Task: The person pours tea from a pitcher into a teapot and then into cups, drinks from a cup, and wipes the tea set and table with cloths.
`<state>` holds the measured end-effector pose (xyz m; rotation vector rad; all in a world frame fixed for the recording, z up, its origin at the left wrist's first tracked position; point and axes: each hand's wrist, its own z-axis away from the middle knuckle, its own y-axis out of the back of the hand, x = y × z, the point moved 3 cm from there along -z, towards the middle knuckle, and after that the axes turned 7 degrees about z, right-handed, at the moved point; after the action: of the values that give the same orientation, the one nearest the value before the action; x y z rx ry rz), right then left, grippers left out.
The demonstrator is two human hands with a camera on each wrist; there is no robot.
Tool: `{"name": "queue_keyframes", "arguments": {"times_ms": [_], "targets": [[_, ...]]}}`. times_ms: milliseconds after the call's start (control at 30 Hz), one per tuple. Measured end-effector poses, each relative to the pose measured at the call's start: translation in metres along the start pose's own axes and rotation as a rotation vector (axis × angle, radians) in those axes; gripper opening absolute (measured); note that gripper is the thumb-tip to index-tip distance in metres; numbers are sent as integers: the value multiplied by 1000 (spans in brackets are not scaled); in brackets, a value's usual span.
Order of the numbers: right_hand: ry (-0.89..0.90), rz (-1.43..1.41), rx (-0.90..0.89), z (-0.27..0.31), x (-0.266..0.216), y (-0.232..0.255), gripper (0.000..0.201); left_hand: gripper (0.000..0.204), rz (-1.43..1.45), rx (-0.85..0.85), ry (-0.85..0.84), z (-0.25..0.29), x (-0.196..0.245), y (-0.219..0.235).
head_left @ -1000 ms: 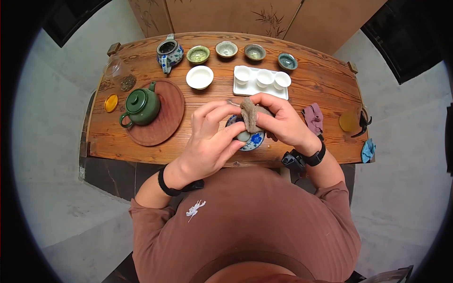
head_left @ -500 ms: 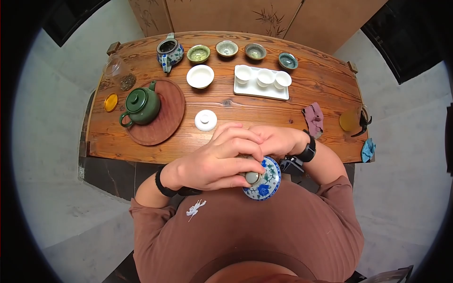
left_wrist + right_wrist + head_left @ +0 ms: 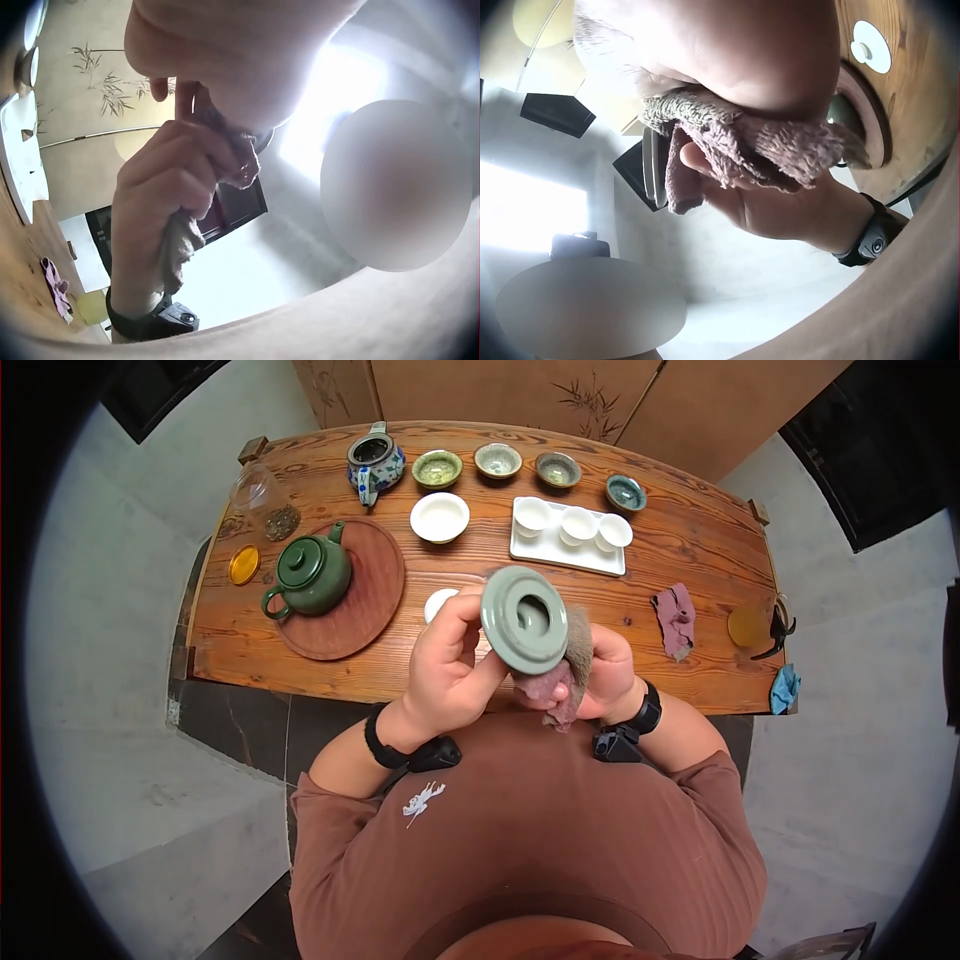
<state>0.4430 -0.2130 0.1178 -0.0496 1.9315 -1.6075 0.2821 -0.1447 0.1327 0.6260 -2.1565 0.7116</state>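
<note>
In the head view my left hand (image 3: 448, 672) grips a round porcelain lid (image 3: 503, 625) by its left edge. Its pale green underside, with a hollow in the middle, faces up toward the camera. My right hand (image 3: 608, 672) holds a grey-brown and pink cloth (image 3: 578, 650) at the lid's right edge. A thumb or fingertip shows among the folds. Seen from the right wrist, the bunched cloth (image 3: 787, 146) hangs below the palm, and the lid's rim (image 3: 654, 169) shows edge-on beside it. Fingers and cloth hide part of the rim.
Behind the left hand lies a white lid (image 3: 438, 604), partly covered. A green teapot (image 3: 315, 575) sits on a round wooden board (image 3: 375, 610). Further back stand a patterned pot (image 3: 375, 465), several small bowls and a white tray (image 3: 530, 552) with cups. A pink cloth (image 3: 675, 620) lies right.
The lid was first over the table, its knob under the cloth, then nearer my body with its blue floral top up. Now it is raised again and turned over, with the cloth at its right edge.
</note>
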Motion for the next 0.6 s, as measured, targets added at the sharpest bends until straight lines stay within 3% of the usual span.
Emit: {"name": "queue_keyframes", "arguments": {"times_ms": [33, 133, 267, 333, 433, 500, 600], "targets": [[56, 35, -70, -4, -2, 0, 43, 41, 34, 25, -9, 0, -1, -1], [274, 355, 103, -1, -10, -13, 48, 38, 71, 126, -57, -3, -5, -4], [411, 602, 255, 7, -7, 1, 53, 44, -8, 191, -154, -11, -12, -5], [779, 1107, 240, 4, -13, 1, 48, 44, -66, 213, -207, -11, -15, -5], [1147, 1705, 221, 7, -22, -22, 42, 45, -76, 273, -199, -12, -19, -6], [1300, 1946, 210, 9, -25, -30, 43, 44, -242, 256, -253, -16, -18, -2], [1314, 2204, 233, 11, -29, -45, 48, 40, -536, 190, -314, -19, -4, 2]]}}
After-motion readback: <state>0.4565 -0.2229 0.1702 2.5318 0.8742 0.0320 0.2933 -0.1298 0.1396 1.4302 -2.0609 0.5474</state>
